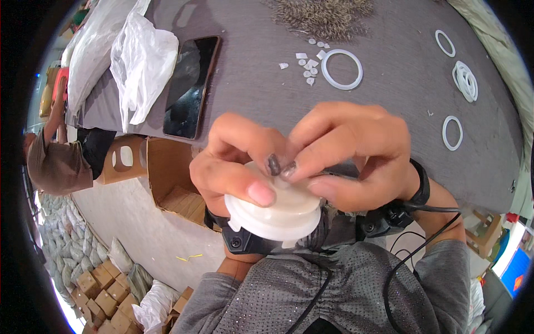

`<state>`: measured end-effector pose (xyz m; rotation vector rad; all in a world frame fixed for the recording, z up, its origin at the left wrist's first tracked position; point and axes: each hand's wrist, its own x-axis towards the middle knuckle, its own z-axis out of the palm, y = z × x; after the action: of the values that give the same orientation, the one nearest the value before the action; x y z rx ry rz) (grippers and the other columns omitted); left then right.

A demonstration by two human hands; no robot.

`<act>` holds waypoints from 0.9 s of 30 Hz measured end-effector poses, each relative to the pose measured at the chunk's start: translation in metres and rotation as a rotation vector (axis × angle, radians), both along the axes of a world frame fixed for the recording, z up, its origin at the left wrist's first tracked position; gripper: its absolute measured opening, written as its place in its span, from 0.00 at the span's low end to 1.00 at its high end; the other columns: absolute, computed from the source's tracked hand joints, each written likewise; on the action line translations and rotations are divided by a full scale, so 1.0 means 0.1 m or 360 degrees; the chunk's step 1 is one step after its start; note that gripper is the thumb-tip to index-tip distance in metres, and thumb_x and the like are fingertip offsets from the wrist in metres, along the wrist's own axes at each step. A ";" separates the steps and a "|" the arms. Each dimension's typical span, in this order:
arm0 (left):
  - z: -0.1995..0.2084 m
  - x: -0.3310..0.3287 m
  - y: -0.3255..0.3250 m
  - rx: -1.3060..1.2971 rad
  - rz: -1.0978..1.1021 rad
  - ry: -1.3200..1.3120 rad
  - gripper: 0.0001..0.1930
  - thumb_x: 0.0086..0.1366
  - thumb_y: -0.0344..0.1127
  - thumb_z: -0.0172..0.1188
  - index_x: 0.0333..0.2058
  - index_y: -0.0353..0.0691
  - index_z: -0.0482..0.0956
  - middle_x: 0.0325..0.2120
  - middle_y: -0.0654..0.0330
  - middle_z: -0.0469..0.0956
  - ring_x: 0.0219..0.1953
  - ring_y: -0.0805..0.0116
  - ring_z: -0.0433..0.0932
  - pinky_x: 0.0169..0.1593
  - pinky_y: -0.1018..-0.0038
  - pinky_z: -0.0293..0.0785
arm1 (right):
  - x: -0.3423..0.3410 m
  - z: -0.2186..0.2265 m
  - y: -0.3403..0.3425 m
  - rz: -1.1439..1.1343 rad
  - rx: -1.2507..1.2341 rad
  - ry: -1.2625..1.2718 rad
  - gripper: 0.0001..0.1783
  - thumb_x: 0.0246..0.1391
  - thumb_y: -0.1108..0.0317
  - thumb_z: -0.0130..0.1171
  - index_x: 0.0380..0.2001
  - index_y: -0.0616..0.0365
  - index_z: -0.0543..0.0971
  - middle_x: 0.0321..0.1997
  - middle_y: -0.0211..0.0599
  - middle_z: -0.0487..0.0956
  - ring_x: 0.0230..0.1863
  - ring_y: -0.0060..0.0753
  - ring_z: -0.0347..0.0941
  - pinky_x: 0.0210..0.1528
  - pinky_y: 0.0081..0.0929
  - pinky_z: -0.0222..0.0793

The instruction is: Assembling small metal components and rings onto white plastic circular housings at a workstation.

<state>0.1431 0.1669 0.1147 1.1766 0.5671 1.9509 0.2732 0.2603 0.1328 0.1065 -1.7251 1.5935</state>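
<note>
In front of my chest I hold a white, round, lid-like plastic piece (278, 214) with a stepped, flared rim. My left hand (233, 153) is closed around its far left side, the thumb pressed on its upper surface. At the middle of the piece, the fingers of my right hand (356, 147) are bent into a pinch against it, close to my left fingertips. Whatever lies between those right fingers is hidden. Dark smudges mark the fingertips where both hands meet. A small tab sticks out from the rim at the lower left.
On the grey cloth-covered table (250, 72) lie a white ring (360, 71), several small white bits (309, 64), more rings (465, 82), a pile of small springs (322, 15), a phone (192, 86) and a plastic bag (142, 61). An open carton (175, 181) stands left. Another person (58, 158) is farther left.
</note>
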 end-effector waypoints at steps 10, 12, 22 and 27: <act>0.09 0.08 0.05 0.0206 0.0266 0.0085 0.07 0.48 0.23 0.61 0.26 0.39 0.73 0.28 0.54 0.64 0.22 0.60 0.75 0.23 0.76 0.73 | -0.01 -0.03 0.02 -0.0303 0.0693 0.0292 0.12 0.41 0.67 0.56 0.27 0.66 0.78 0.28 0.50 0.77 0.21 0.36 0.74 0.18 0.22 0.68; 0.10 0.07 0.05 0.0227 0.0277 0.0132 0.07 0.47 0.23 0.61 0.26 0.39 0.74 0.29 0.54 0.64 0.23 0.59 0.75 0.23 0.76 0.74 | -0.01 -0.03 0.03 -0.0293 0.0721 0.0356 0.12 0.41 0.67 0.57 0.27 0.66 0.78 0.27 0.51 0.77 0.22 0.37 0.75 0.19 0.22 0.69; 0.13 0.05 0.05 0.0324 0.0316 0.0364 0.09 0.42 0.23 0.63 0.25 0.40 0.76 0.30 0.54 0.64 0.26 0.58 0.75 0.27 0.75 0.74 | -0.08 -0.07 -0.03 -0.0147 0.0230 0.0377 0.12 0.38 0.70 0.56 0.28 0.67 0.76 0.30 0.54 0.76 0.28 0.40 0.76 0.23 0.26 0.73; 0.14 0.04 0.05 0.0371 0.0335 0.0479 0.10 0.40 0.23 0.64 0.24 0.40 0.78 0.31 0.54 0.64 0.28 0.57 0.75 0.29 0.74 0.75 | -0.04 -0.01 -0.01 -0.0154 0.0310 0.0289 0.12 0.39 0.68 0.56 0.27 0.67 0.74 0.30 0.55 0.75 0.28 0.41 0.75 0.25 0.26 0.73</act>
<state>0.1467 0.1715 0.1288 1.6321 0.6531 2.0714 0.2694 0.2593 0.1318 0.2518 -1.7123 1.3022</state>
